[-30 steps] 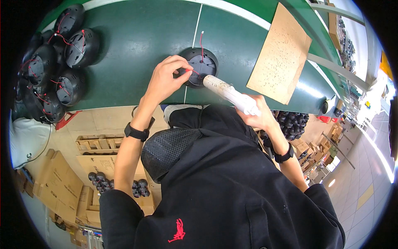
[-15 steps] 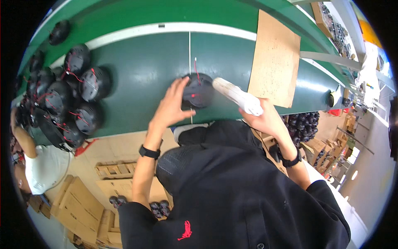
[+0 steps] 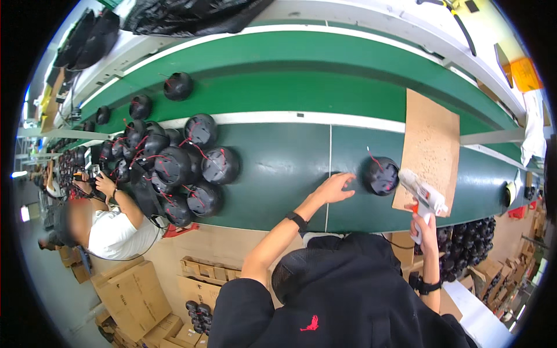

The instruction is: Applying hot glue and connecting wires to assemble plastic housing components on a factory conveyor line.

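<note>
A black round housing point(image 3: 381, 176) with a thin red wire lies on the dark green work mat point(image 3: 278, 156), right of its pale seam. My left hand point(image 3: 335, 188) is just left of the housing, apart from it, fingers loosely spread and holding nothing. My right hand point(image 3: 426, 229) grips the handle of a white glue gun point(image 3: 426, 198) with an orange trigger. Its nozzle points at the right edge of the housing; whether it touches, I cannot tell. A brown cardboard sheet point(image 3: 432, 133) with small spots lies behind the gun.
At left, a pile of similar black housings point(image 3: 174, 165) with red wires covers the bench. Beyond it a person in a white shirt point(image 3: 125, 232) handles something. A green channel point(image 3: 301, 87) runs along the far side. Cardboard boxes point(image 3: 133, 298) stand on the floor.
The view has swung up and left. The housing has shifted right, off the seam toward the cardboard. My left hand has come away from it; the glue gun stays in my right hand.
</note>
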`<control>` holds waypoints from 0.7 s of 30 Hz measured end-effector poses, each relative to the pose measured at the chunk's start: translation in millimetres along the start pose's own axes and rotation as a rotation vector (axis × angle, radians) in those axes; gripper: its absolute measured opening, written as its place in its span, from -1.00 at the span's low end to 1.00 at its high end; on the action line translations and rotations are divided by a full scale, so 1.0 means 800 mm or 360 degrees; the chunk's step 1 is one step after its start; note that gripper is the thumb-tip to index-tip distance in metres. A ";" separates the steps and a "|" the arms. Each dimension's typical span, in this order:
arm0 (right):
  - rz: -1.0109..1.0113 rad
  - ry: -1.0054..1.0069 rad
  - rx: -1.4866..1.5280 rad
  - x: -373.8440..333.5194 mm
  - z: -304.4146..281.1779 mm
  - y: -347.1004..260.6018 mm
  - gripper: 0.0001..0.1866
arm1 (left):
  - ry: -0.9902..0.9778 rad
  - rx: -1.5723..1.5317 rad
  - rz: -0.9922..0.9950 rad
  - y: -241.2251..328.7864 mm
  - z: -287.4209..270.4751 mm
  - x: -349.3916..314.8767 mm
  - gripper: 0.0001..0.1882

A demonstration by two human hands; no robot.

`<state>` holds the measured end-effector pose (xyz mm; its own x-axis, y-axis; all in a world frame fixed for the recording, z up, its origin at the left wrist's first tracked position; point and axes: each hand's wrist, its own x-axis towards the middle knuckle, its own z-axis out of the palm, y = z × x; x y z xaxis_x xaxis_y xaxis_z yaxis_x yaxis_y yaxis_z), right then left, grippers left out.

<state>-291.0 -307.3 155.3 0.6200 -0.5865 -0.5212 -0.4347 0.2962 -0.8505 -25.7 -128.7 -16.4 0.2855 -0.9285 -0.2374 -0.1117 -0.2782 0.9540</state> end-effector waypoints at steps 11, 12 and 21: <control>0.0109 0.0293 0.0274 -0.019 -0.032 0.026 -0.54 | 0.1716 0.0753 -0.0281 -0.030 -0.378 0.018 -0.85; 0.0142 0.0313 0.0308 -0.018 -0.031 0.022 -0.54 | 0.1900 0.0864 -0.0344 -0.040 -0.422 0.019 -0.83; 0.0259 0.0690 0.0404 -0.048 -0.038 0.009 -0.52 | 0.1427 0.1689 -0.1212 -0.145 -0.621 0.033 -0.22</control>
<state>-337.8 -306.0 171.3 0.2072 -0.7598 -0.6163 -0.2974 0.5513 -0.7795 467.9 0.9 -42.4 0.9860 -0.1634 -0.0337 -0.1629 -0.9865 0.0193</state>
